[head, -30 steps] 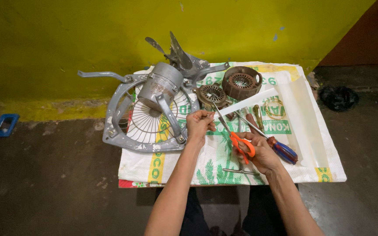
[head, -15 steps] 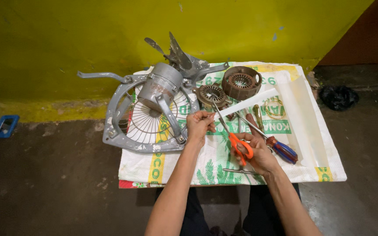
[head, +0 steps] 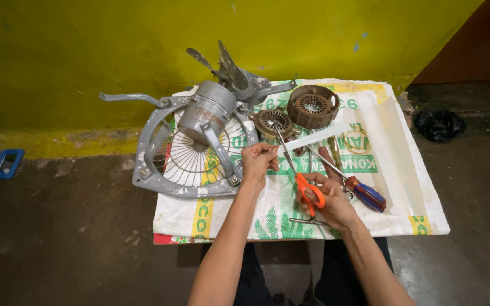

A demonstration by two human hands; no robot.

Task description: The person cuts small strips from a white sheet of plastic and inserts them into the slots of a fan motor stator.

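Note:
My right hand [head: 329,199] grips orange-handled scissors [head: 300,180], blades pointing up and to the left toward a white strip [head: 319,137]. My left hand [head: 258,162] pinches the near end of that strip just left of the blades. Both hands hover over a printed white sack [head: 404,187] spread on the floor. Just beyond the strip lie a round metal rotor plate [head: 274,122] and a brown stator ring [head: 313,106].
A grey fan guard frame [head: 160,164] with its motor housing [head: 206,113] and blades [head: 228,67] lies at the left of the sack. A blue-and-red screwdriver [head: 364,192] and thin tools lie by my right hand. A yellow wall [head: 114,45], blue box [head: 5,164] and black bag [head: 438,123] surround.
The scissors have tilted slightly and slid a little left toward the strip. My left hand stays pinched on the strip's end.

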